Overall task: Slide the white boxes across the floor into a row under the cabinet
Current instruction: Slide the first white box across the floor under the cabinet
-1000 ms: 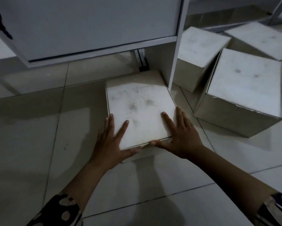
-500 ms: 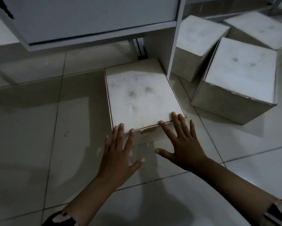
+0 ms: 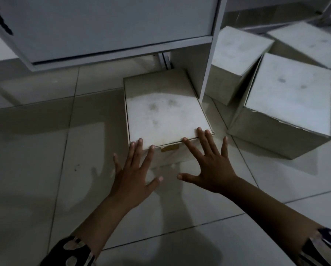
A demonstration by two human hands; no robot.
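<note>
A dim, pale tiled floor [image 3: 45, 169] was seen below a grey metal cabinet [image 3: 113, 25]. One smudged white cardboard box [image 3: 164, 114] lay partly under it, just beside the cabinet's upright leg [image 3: 208, 60]; three more white boxes [image 3: 293, 96] were left outside to the right. The left hand [image 3: 134, 175] and right hand [image 3: 212, 167] were held flat, fingers spread, fingertips at the box's near edge, nothing gripped.
</note>
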